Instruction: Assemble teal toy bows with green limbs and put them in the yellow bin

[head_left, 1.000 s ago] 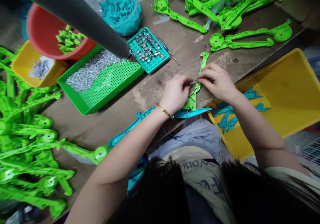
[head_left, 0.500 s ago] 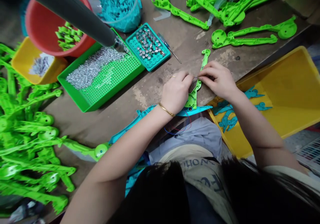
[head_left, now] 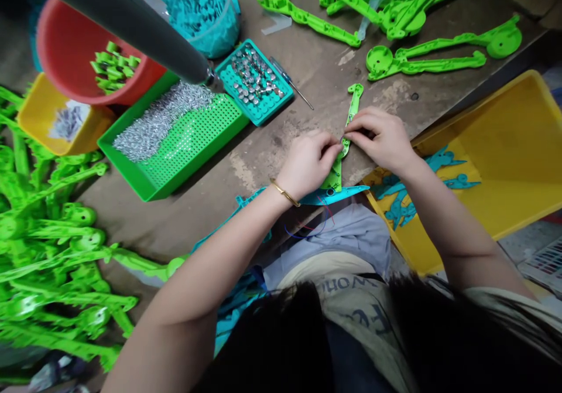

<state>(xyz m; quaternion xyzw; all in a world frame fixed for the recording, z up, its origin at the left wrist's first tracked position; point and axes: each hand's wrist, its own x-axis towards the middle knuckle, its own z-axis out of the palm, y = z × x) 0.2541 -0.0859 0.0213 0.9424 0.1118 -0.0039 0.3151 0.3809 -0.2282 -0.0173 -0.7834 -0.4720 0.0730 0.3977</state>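
Note:
My left hand (head_left: 309, 161) is closed in a pinch above a slim green plastic part (head_left: 334, 173). Opposite it, my right hand (head_left: 380, 138) pinches too, its fingertips close to the left ones over the part's middle. A thin wire runs between the two pinches, mostly hidden by the fingers. The green part lies with its hooked end pointing away from me and its wide end on a blue plastic piece (head_left: 351, 192) at the table's edge. Red and blue wires (head_left: 327, 220) hang in loops below that piece.
Left of my hands stand a green basket (head_left: 193, 153) of small metal pieces and a teal tray (head_left: 259, 115) of metal parts, a screwdriver (head_left: 298, 91) beside it. Green parts (head_left: 48, 252) pile up at left. A yellow bin (head_left: 513, 164) with blue pieces sits at right.
My two hands have come slightly closer together, so the wire between them shows less. The green part stays in about the same place, and the view has shifted a little.

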